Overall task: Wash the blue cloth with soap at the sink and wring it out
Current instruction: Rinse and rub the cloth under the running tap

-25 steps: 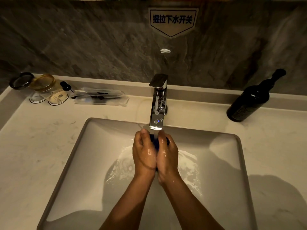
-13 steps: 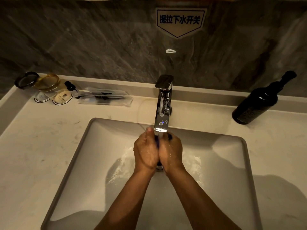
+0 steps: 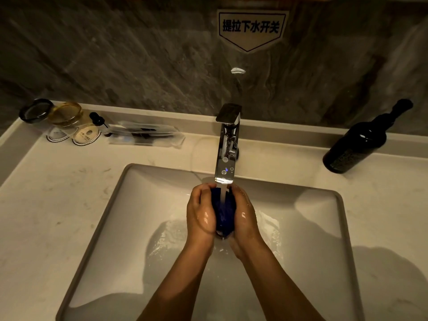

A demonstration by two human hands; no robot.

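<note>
The blue cloth (image 3: 224, 210) is bunched into a wet ball over the white sink (image 3: 115, 205). My left hand (image 3: 201, 213) cups its left side and my right hand (image 3: 246, 215) cups its right side, both wet and curled around it. Water runs from the chrome tap (image 3: 227, 144) straight onto the cloth and drips off below the hands into the basin. Most of the cloth is hidden between the palms.
A dark pump bottle (image 3: 361, 140) stands on the counter at the right. At the back left are two glasses (image 3: 54, 113), round coasters (image 3: 86, 136) and wrapped toiletries (image 3: 146, 135). A dark stone wall with a sign (image 3: 251, 28) rises behind.
My palms have parted, so more of the blue cloth shows between them under the stream. The view has shifted slightly; the hands stay under the tap.
</note>
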